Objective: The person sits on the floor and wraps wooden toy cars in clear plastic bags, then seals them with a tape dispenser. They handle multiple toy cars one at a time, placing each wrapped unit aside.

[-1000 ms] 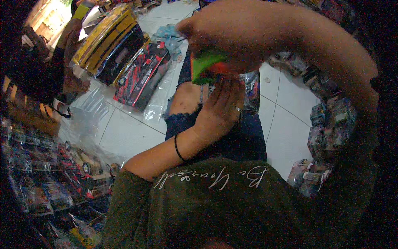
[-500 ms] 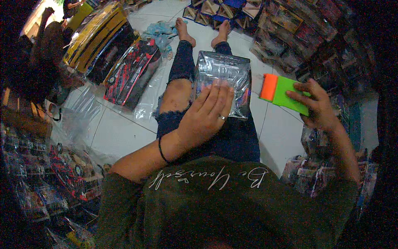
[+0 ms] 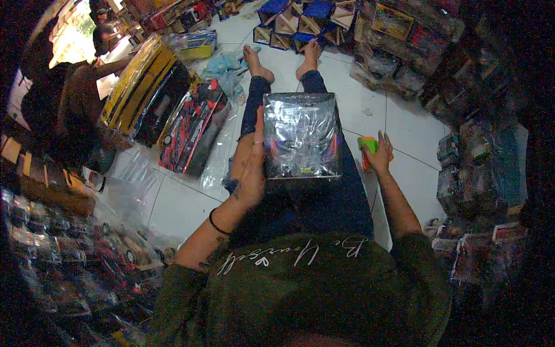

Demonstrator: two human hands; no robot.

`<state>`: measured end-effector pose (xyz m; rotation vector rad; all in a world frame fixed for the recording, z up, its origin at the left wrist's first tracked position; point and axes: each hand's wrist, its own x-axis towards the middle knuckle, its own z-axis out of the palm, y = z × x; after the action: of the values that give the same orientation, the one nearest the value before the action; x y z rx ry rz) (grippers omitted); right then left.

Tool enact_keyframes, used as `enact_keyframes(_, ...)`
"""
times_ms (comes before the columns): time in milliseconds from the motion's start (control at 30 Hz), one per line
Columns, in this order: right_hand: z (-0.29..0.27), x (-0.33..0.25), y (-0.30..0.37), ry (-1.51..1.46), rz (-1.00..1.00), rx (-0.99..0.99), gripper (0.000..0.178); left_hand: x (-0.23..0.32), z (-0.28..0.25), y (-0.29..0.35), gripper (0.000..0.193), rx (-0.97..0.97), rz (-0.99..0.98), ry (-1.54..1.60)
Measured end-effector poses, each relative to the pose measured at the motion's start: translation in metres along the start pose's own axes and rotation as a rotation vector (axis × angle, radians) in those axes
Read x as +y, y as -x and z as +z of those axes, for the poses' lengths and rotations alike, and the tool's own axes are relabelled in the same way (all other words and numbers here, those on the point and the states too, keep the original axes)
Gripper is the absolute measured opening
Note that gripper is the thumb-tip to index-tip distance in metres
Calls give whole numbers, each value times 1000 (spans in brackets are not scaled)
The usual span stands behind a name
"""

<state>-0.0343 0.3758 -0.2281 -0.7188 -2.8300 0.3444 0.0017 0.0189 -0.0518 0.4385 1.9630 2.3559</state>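
Note:
A dark box (image 3: 302,136) in shiny clear plastic wrap rests across my thighs. Flat along its left side lies my left hand (image 3: 252,170), fingers stretched out and touching the edge. Out to the right, above the floor beside my leg, my right hand (image 3: 379,155) grips a green-and-orange block (image 3: 368,144). Its fingers cover part of the block, and some of them point forward past it. The block is apart from the box.
Left of my legs stand a boxed red-and-black toy vehicle (image 3: 193,130) and yellow wrapped packages (image 3: 140,87). Blue-and-wood pieces (image 3: 303,20) are stacked ahead, wrapped goods (image 3: 399,40) at right. Another person (image 3: 75,110) is at far left, near a crumpled blue bag (image 3: 224,66).
My left hand has slid from the top of the box to its left side. My right hand has drawn inward and down with the block. The whole view has shifted.

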Motion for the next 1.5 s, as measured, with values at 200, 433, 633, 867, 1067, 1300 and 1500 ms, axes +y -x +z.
enact_keyframes(200,-109,-163,0,-1366,-591,-25,56,-17,-9,-65,63,180,-266,187)
enact_keyframes(433,-44,-185,25,-1756,253,-946,67,-95,-50,-52,77,165,-479,87)
enact_keyframes(633,-37,-186,-10,-1792,32,-1035,74,-71,-17,-88,94,0,51,-291)
enact_keyframes(867,-143,-232,-56,-1319,-408,-1300,77,-34,-5,-55,109,59,920,-1309)
enact_keyframes(1067,-70,-302,-40,-612,-695,-914,76,-124,38,-35,96,-198,573,-1382)
enact_keyframes(1300,-67,-289,11,-830,-1051,-592,47,-34,12,43,82,-784,-266,-714)
enact_keyframes(1500,-44,-209,17,-723,-1252,-563,55,47,-120,26,50,-743,169,213)
